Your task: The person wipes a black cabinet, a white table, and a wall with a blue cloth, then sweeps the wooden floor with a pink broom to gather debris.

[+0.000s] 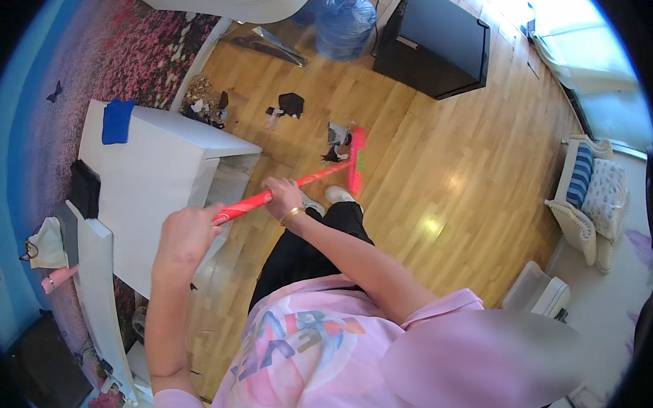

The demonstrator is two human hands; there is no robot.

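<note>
A broom with a red handle [254, 202] slants across the view in front of my body. My left hand [184, 239] grips the top end of the handle. Farther down the handle, my right hand [283, 199] is closed around it, with a gold-coloured bracelet [292, 214] on the wrist. The pink-red broom head [357, 158], with some green bristles, is at the floor just beyond my shoes. Beside its left edge lie torn black and silvery scraps [337, 141]. More black scraps [291, 104] lie farther off.
A white desk [152, 157] stands at my left, with a blue cloth [117, 122] on it. A pile of litter [205, 108] lies by the wall. Ahead are a water-cooler bottle [346, 28] and a black cabinet [434, 37]. An armchair [575, 202] stands right, near a white bin [535, 291].
</note>
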